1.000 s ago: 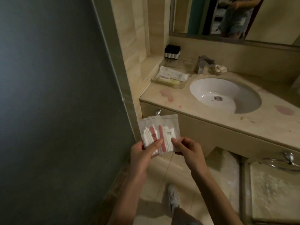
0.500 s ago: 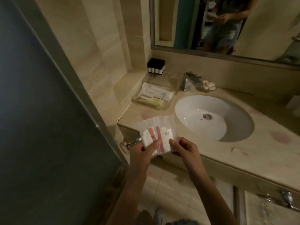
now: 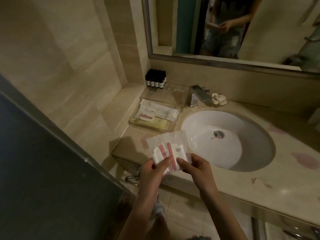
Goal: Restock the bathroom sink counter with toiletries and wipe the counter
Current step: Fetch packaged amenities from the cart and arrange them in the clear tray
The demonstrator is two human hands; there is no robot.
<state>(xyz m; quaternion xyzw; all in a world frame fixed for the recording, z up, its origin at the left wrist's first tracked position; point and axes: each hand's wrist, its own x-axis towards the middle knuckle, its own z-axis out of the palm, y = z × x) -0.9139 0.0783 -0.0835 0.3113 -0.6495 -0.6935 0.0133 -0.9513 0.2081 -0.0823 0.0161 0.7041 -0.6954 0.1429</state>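
Observation:
I hold two clear toiletry packets (image 3: 168, 146), each with white cotton swabs and a pink nail file, over the counter's front edge. My left hand (image 3: 152, 172) pinches them from the lower left, thumb across the front. My right hand (image 3: 194, 168) pinches their lower right corner. On the beige counter (image 3: 225, 184), left of the sink (image 3: 230, 141), a clear tray (image 3: 155, 115) holds several flat sachets.
Several small dark bottles (image 3: 155, 78) stand in the back left corner. A chrome faucet (image 3: 197, 95) and a soap dish (image 3: 219, 99) sit behind the basin. Pink stains (image 3: 306, 161) mark the counter. A dark wall (image 3: 43, 161) lies close on the left, a mirror (image 3: 225, 26) above.
I have stepped closer to the counter. The packets, still pinched by both hands, now hang over its front edge by the sink instead of in front of the cabinet.

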